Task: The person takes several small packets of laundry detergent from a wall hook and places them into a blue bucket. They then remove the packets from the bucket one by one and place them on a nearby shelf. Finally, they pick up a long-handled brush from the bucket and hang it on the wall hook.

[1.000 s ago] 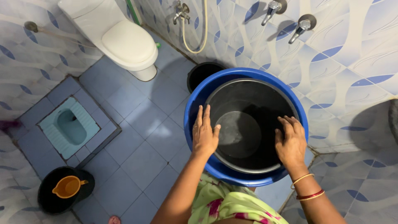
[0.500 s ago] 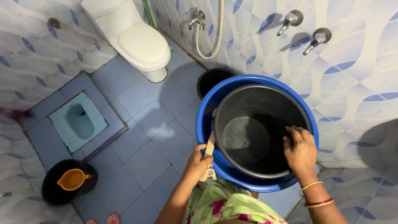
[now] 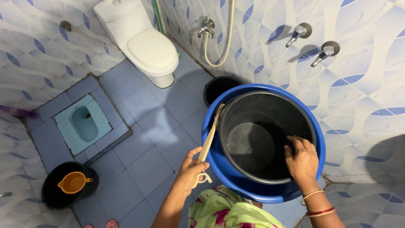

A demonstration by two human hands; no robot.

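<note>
- The left hand [image 3: 190,167] is closed around the lower end of a flat wooden stick [image 3: 209,137], whose upper end leans on the rim between the two tubs.
- The right hand [image 3: 301,159] lies with fingers spread and loosely curled on the near inner wall of the black bucket [image 3: 261,126], gripping nothing.
- The black bucket sits nested inside a blue tub [image 3: 219,160] on the tiled floor [image 3: 143,139].
- A smaller black bucket [image 3: 219,86] stands just behind.
- A white toilet [image 3: 145,44] and wall taps [image 3: 322,52] are farther off.
</note>
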